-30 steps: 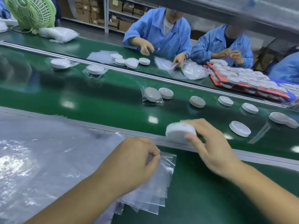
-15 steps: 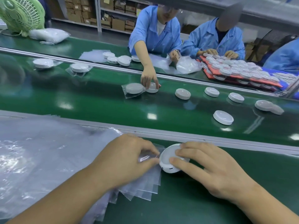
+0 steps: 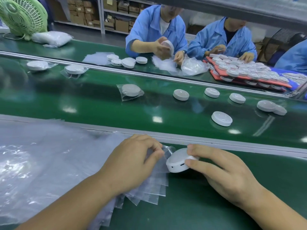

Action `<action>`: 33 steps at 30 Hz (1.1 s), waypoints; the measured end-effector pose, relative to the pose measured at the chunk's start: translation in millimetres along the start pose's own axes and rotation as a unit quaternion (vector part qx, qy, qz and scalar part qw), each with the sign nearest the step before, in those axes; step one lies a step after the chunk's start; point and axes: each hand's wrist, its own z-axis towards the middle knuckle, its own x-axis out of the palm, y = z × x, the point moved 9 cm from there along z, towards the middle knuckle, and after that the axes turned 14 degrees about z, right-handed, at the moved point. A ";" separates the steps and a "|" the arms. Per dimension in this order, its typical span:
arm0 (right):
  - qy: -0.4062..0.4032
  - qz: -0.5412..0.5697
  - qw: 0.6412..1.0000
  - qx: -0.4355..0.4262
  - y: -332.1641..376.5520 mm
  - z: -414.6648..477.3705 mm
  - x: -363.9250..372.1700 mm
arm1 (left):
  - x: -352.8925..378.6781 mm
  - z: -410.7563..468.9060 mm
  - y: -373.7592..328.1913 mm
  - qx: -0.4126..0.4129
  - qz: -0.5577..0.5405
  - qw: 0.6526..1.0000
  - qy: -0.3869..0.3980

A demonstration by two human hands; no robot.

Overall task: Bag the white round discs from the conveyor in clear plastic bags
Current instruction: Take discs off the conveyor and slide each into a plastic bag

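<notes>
Close in, I have both hands low on the green worktop (image 3: 191,209), just my side of the rail (image 3: 232,143).

Left hand (image 3: 132,161): fingers curled, grip pinched on the lip of the top bag (image 3: 166,151). That bag heads a fanned stack (image 3: 149,190) lying under the hand and wrist. A wide plastic sheet (image 3: 41,155) spreads off to the left.

Right hand (image 3: 221,173): grip clamped on one disc (image 3: 177,161), thumb against the near side wall, fingers over the far rim. The disc is tilted, with its left edge at the bag's mouth. I cannot tell whether it is inside. A slot and a small hole in its side wall face me.

Belt (image 3: 99,107), beyond the rail: four loose discs (image 3: 221,118) lie singly and well apart toward the right, and two more overlap at the far right. Three bagged discs (image 3: 130,92) lie further left.

Far side: two people (image 3: 157,27) in blue coats. One holds a disc in both hands over loose bags, with a few more discs lying beside. Red trays (image 3: 214,74) packed with discs sit in front of the other. A green fan (image 3: 21,15) stands far left with a filled plastic sack (image 3: 51,38) just beside it. Shelves (image 3: 116,17) of cartons stand behind.
</notes>
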 end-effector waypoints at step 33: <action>0.117 -0.205 0.851 0.469 -246.6 68.7 -14.1 | 19.1 -5.2 -18.8 0.115 0.138 0.982 0.061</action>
